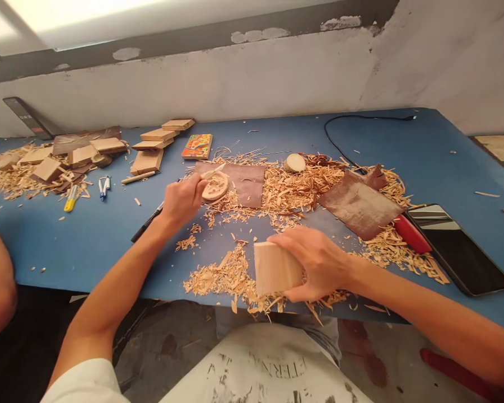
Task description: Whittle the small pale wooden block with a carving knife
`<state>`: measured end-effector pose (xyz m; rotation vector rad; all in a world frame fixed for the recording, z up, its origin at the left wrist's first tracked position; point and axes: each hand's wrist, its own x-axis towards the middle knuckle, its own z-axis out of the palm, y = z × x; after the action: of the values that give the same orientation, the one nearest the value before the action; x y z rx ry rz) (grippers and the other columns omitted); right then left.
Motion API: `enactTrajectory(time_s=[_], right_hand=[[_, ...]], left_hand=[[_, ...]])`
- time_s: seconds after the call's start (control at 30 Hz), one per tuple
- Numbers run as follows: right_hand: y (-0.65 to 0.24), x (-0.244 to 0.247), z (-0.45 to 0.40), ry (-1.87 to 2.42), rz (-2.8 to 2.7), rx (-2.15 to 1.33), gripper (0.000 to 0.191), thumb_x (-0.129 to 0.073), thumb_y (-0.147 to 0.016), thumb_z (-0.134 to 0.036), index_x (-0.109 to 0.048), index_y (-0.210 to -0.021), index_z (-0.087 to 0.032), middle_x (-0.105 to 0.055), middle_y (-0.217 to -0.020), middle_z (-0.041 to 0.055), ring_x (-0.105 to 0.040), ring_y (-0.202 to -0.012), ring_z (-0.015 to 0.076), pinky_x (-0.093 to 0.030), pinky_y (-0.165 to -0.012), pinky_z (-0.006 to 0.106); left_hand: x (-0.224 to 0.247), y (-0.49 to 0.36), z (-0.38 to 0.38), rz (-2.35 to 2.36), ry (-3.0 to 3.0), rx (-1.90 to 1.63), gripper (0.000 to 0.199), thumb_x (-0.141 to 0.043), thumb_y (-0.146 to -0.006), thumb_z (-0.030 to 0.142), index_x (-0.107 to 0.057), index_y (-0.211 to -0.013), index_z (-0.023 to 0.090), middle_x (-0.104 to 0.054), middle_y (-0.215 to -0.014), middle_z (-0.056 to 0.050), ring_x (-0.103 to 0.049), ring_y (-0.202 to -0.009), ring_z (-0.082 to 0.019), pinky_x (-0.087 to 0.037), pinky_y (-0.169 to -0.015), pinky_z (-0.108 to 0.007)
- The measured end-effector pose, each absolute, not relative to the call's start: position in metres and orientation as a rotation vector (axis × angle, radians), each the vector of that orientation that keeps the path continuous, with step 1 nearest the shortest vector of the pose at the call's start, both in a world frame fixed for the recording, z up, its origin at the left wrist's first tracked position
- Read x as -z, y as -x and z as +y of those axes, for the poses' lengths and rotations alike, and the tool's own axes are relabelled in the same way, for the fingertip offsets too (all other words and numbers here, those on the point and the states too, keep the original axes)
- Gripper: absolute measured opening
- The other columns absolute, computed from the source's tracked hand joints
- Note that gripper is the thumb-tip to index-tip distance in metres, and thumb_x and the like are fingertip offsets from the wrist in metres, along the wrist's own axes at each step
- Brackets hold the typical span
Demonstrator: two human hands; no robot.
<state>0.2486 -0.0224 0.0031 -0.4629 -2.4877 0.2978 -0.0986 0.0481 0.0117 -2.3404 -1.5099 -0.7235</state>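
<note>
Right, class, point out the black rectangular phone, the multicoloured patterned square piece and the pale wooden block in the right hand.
Black rectangular phone [461,252], head view, dark screen.
Multicoloured patterned square piece [197,146], head view, patterned face.
Pale wooden held block [276,270], head view, broad face.

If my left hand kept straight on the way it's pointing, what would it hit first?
Probably the round carved wooden piece, right by your left hand, though its height is unclear and it might pass above.

Curled wood shavings [306,184], worn sandpaper sheets [363,204] and cut wooden blocks [147,161] cover parts of a blue-topped worktable [218,246] against a patched, roughly plastered wall [252,78] in a woodcarving workshop
</note>
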Motion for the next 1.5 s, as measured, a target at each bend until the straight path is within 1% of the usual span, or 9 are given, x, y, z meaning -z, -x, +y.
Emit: enactTrajectory(time_s=[0.2,0.3,0.47,0.7,0.83,0.93,1.07,1.27,1.5], right_hand=[[-0.259,0.003,0.001,0.61,-2.383,-0.245,0.083,-0.077,-0.069,-0.051,-0.044,-0.135,-0.014,-0.068,-0.108,0.0155,-0.068,-0.089,0.0299,-0.056,-0.075,0.045],[-0.261,0.003,0.006,0.593,-2.36,-0.234,0.084,-0.078,-0.068,-0.054,-0.044,-0.134,-0.015,-0.067,-0.11,0.0167,-0.067,-0.092,0.0319,-0.055,-0.079,0.048],[-0.26,0.008,0.005,0.67,-2.396,-0.322,0.082,-0.079,-0.071,-0.051,-0.041,-0.136,-0.019,-0.064,-0.118,0.0165,-0.064,-0.102,0.034,-0.053,-0.087,0.051],[-0.257,0.006,0.001,0.664,-2.454,-0.398,0.092,-0.075,-0.074,-0.037,-0.03,-0.151,-0.016,-0.057,-0.13,0.02,-0.058,-0.112,0.0356,-0.051,-0.095,0.055],[-0.254,0.004,-0.003,0.708,-2.46,-0.409,0.092,-0.076,-0.072,-0.034,-0.03,-0.15,-0.017,-0.055,-0.132,0.0197,-0.055,-0.116,0.0365,-0.049,-0.1,0.057],[-0.251,0.008,-0.002,0.73,-2.446,-0.348,0.089,-0.078,-0.072,-0.038,-0.034,-0.147,-0.018,-0.056,-0.13,0.0192,-0.056,-0.115,0.0367,-0.049,-0.098,0.057],[-0.251,0.013,0.001,0.731,-2.436,-0.302,0.083,-0.081,-0.068,-0.041,-0.042,-0.137,-0.018,-0.061,-0.119,0.0153,-0.06,-0.105,0.0339,-0.052,-0.09,0.052],[-0.252,0.011,-0.001,0.643,-2.418,-0.311,0.086,-0.084,-0.063,-0.051,-0.045,-0.133,-0.018,-0.065,-0.112,0.0132,-0.063,-0.098,0.0308,-0.054,-0.085,0.048],[-0.252,0.005,-0.006,0.658,-2.399,-0.362,0.085,-0.082,-0.062,-0.046,-0.046,-0.133,-0.016,-0.065,-0.115,0.0155,-0.066,-0.1,0.0318,-0.056,-0.087,0.048]], left_hand=[[-0.007,0.043,0.001,-1.02,2.847,0.761,0.048,-0.025,-0.111,0.042,-0.052,-0.078,0.02,-0.054,-0.054,0.003,-0.041,-0.042,-0.01,-0.029,-0.046,-0.026],[-0.003,0.032,-0.009,-0.878,2.962,0.719,0.047,-0.025,-0.112,0.041,-0.051,-0.079,0.02,-0.055,-0.055,0.003,-0.044,-0.042,-0.011,-0.03,-0.044,-0.026],[0.003,0.038,-0.003,-0.901,2.949,0.693,0.047,-0.025,-0.112,0.041,-0.052,-0.08,0.02,-0.056,-0.055,0.003,-0.045,-0.042,-0.011,-0.028,-0.044,-0.027],[0.003,0.036,-0.004,-0.938,2.876,0.644,0.046,-0.028,-0.112,0.042,-0.05,-0.079,0.02,-0.058,-0.055,0.003,-0.045,-0.041,-0.011,-0.025,-0.044,-0.027],[0.002,0.035,-0.004,-0.898,2.868,0.613,0.045,-0.028,-0.112,0.042,-0.049,-0.079,0.02,-0.06,-0.057,0.002,-0.047,-0.042,-0.01,-0.025,-0.044,-0.027],[0.002,0.033,-0.005,-0.848,2.895,0.585,0.044,-0.028,-0.112,0.04,-0.049,-0.08,0.02,-0.059,-0.056,0.002,-0.048,-0.042,-0.011,-0.024,-0.044,-0.027],[0.002,0.031,-0.006,-0.87,2.888,0.559,0.046,-0.027,-0.112,0.041,-0.049,-0.078,0.019,-0.058,-0.055,0.002,-0.046,-0.042,-0.01,-0.022,-0.044,-0.027],[0.001,0.034,-0.006,-0.819,2.918,0.557,0.047,-0.025,-0.113,0.042,-0.05,-0.08,0.02,-0.059,-0.058,0.003,-0.047,-0.044,-0.01,-0.025,-0.044,-0.027],[-0.002,0.038,-0.002,-0.803,2.828,0.595,0.046,-0.029,-0.112,0.042,-0.051,-0.079,0.02,-0.058,-0.058,0.003,-0.046,-0.045,-0.01,-0.024,-0.044,-0.027]])
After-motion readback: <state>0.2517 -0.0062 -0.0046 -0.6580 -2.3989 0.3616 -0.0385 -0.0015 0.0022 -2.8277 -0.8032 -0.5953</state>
